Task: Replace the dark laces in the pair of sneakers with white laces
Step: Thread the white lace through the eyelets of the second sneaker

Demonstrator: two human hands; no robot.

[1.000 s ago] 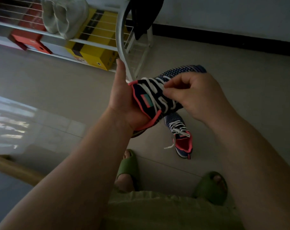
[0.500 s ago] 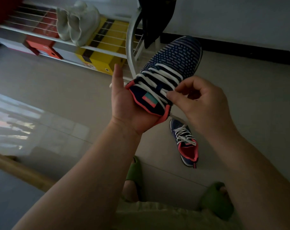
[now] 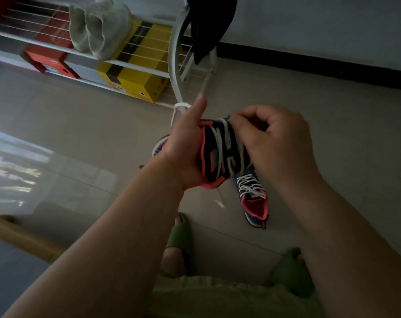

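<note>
White wire shelving (image 3: pixel 135 63) crosses the far floor, carrying a pale pair of shoes (image 3: pixel 100 28) over a yellow box (image 3: pixel 137 81) and an orange box (image 3: pixel 50 58), with a dark garment (image 3: pixel 208 26) hanging at its end post, and our green slippers (image 3: pixel 178 232) sit on the tiles below. We cradle the navy sneaker (image 3: pixel 220 154) with its white lace (image 3: pixel 217 143) in our left hand (image 3: pixel 183 152), fingers wrapped beneath and forefinger raised. Our right hand (image 3: pixel 272 143), curled, pinches the lace at the eyelets, while the second sneaker (image 3: pixel 254 200), already laced white, lies on the floor just below.
</note>
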